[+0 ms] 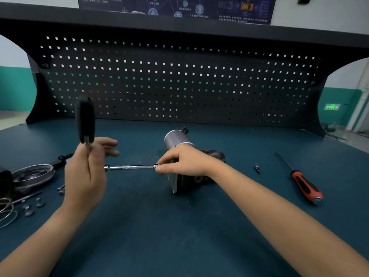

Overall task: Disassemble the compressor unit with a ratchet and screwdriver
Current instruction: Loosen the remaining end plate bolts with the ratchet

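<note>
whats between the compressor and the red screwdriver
One small dark bit lies on the mat between compressor and screwdriver, shown in the head view.

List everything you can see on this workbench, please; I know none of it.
bench: one, teal top, fills the foreground
pegboard: one, black, behind the bench
compressor unit: one, silver cylinder on dark body, mid-bench
ratchet: one, black handle, raised upright, left of centre
extension bar: one, silver, level, pointing at the compressor unit
screwdriver: one, red and black handle, at right
small bit: one, dark, left of the screwdriver
round cover: one, grey metal, far left
bolts: several, grey, front left
wire loops: a few, grey, left edge
left hand: one, grips the ratchet
right hand: one, pinches the extension bar's end
</note>
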{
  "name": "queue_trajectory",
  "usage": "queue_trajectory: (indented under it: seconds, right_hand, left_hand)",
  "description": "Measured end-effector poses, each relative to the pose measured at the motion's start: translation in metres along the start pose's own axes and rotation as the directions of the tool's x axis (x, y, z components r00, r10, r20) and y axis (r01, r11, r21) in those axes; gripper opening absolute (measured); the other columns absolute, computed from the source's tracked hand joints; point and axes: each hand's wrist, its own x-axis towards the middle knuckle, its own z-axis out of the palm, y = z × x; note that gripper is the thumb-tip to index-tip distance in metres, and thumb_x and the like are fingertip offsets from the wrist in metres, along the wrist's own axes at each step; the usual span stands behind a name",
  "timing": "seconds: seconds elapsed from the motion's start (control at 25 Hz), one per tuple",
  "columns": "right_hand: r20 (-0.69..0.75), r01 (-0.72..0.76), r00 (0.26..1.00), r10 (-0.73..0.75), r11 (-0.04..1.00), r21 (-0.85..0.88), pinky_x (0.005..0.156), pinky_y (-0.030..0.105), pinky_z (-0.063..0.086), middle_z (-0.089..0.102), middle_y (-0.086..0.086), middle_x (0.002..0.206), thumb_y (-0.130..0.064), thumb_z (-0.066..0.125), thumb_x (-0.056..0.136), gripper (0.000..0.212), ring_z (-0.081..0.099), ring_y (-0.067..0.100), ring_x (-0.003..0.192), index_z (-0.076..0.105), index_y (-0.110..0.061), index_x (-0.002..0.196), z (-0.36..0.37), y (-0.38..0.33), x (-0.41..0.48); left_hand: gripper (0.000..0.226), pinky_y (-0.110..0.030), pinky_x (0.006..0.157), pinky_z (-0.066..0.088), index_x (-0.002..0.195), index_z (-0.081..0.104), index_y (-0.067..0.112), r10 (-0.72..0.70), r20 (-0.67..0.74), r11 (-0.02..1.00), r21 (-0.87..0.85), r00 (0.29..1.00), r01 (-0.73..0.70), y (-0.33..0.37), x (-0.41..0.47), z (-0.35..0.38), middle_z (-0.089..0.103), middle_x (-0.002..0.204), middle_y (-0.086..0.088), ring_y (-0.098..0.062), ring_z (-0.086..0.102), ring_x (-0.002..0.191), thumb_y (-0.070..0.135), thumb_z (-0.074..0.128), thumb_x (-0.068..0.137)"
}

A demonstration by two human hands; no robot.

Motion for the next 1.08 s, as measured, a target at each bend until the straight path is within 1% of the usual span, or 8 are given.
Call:
queue_trajectory:
  seconds: [0.12, 0.24, 0.32, 0.48, 0.6, 0.76, 0.92, 1.08]
  right_hand:
    - [-0.039, 0.057, 0.997, -0.06, 0.996, -0.064, 0.065, 0.002, 0.037, 0.059, -0.027, 0.075, -0.037, 0.072, 0.078, 0.022, 0.052, -0.018, 0.073, 0.07, -0.025, 0.097, 0.002, 0.003, 0.0]
    - [-0.068, 0.086, 0.993, -0.099, 0.981, -0.177, 0.066, 0.015, 0.038, 0.057, -0.026, 0.068, -0.042, 0.067, 0.081, 0.018, 0.053, -0.009, 0.073, 0.073, -0.027, 0.09, 0.006, 0.003, 0.001]
    - [-0.049, 0.093, 0.993, -0.104, 0.978, -0.185, 0.069, 0.025, 0.043, 0.056, -0.024, 0.063, -0.043, 0.063, 0.084, 0.014, 0.053, 0.0, 0.073, 0.069, -0.034, 0.075, 0.007, 0.001, 0.002]
    - [-0.011, 0.08, 0.997, -0.082, 0.985, -0.152, 0.068, 0.021, 0.039, 0.056, -0.024, 0.056, -0.042, 0.059, 0.088, 0.027, 0.05, 0.0, 0.068, 0.057, -0.039, 0.061, 0.004, -0.001, 0.002]
    - [0.0, 0.05, 0.999, -0.05, 0.996, -0.069, 0.062, 0.005, 0.034, 0.058, -0.029, 0.059, -0.04, 0.059, 0.088, 0.018, 0.051, -0.012, 0.065, 0.069, -0.027, 0.079, 0.001, 0.0, 0.001]
    - [-0.038, 0.059, 0.997, -0.063, 0.995, -0.085, 0.065, 0.0, 0.037, 0.058, -0.03, 0.074, -0.042, 0.072, 0.077, 0.028, 0.051, -0.021, 0.073, 0.07, -0.027, 0.1, 0.002, 0.003, 0.0]
    - [-0.073, 0.077, 0.993, -0.092, 0.98, -0.184, 0.071, 0.013, 0.04, 0.059, -0.024, 0.076, -0.042, 0.073, 0.076, 0.023, 0.053, -0.007, 0.079, 0.071, -0.029, 0.095, 0.005, 0.005, 0.001]
    - [-0.061, 0.078, 0.994, -0.096, 0.967, -0.241, 0.072, 0.023, 0.044, 0.059, -0.023, 0.074, -0.044, 0.065, 0.082, 0.021, 0.054, -0.001, 0.082, 0.073, -0.029, 0.094, 0.007, 0.004, 0.002]
  left_hand:
    - [0.032, -0.011, 0.051, 0.044, 0.077, 0.05, 0.022, -0.426, -0.048, 0.904, -0.065, 0.903, 0.423, -0.001, 0.008, 0.007, 0.068, 0.086, 0.004, 0.001, 0.065, 0.059, 0.034, 0.03, 0.099]
    - [0.031, -0.024, 0.051, 0.05, 0.073, 0.042, 0.014, -0.813, 0.135, 0.515, -0.292, 0.567, 0.806, -0.008, 0.017, 0.003, 0.071, 0.078, -0.006, -0.009, 0.067, 0.052, 0.027, 0.032, 0.1]
    - [0.034, -0.024, 0.046, 0.053, 0.071, 0.041, 0.013, -0.851, 0.215, 0.38, -0.375, 0.478, 0.846, -0.01, 0.017, 0.001, 0.07, 0.07, -0.009, -0.011, 0.067, 0.05, 0.027, 0.033, 0.101]
    - [0.038, -0.02, 0.062, 0.048, 0.087, 0.057, 0.009, -0.403, -0.03, 0.915, 0.015, 0.915, 0.403, -0.008, 0.005, 0.007, 0.066, 0.085, 0.002, 0.009, 0.062, 0.065, 0.031, 0.029, 0.1]
    - [0.025, -0.01, 0.077, 0.044, 0.091, 0.053, 0.032, 0.122, 0.018, 0.991, 0.048, 0.992, -0.122, -0.005, -0.001, -0.001, 0.062, 0.092, 0.023, 0.012, 0.057, 0.086, 0.031, 0.028, 0.096]
    - [0.031, -0.023, 0.058, 0.048, 0.075, 0.049, 0.022, -0.251, -0.024, 0.968, -0.024, 0.968, 0.251, -0.004, 0.003, 0.005, 0.064, 0.077, 0.005, 0.002, 0.061, 0.054, 0.033, 0.03, 0.098]
    - [0.031, -0.023, 0.041, 0.049, 0.078, 0.048, 0.006, -0.715, 0.058, 0.689, -0.111, 0.697, 0.716, -0.012, 0.009, 0.007, 0.064, 0.075, -0.01, -0.014, 0.059, 0.047, 0.023, 0.033, 0.099]
    - [0.034, -0.029, 0.052, 0.05, 0.075, 0.046, 0.011, -0.732, 0.094, 0.668, -0.099, 0.675, 0.737, -0.016, 0.006, 0.007, 0.065, 0.075, -0.01, -0.018, 0.061, 0.052, 0.027, 0.032, 0.101]
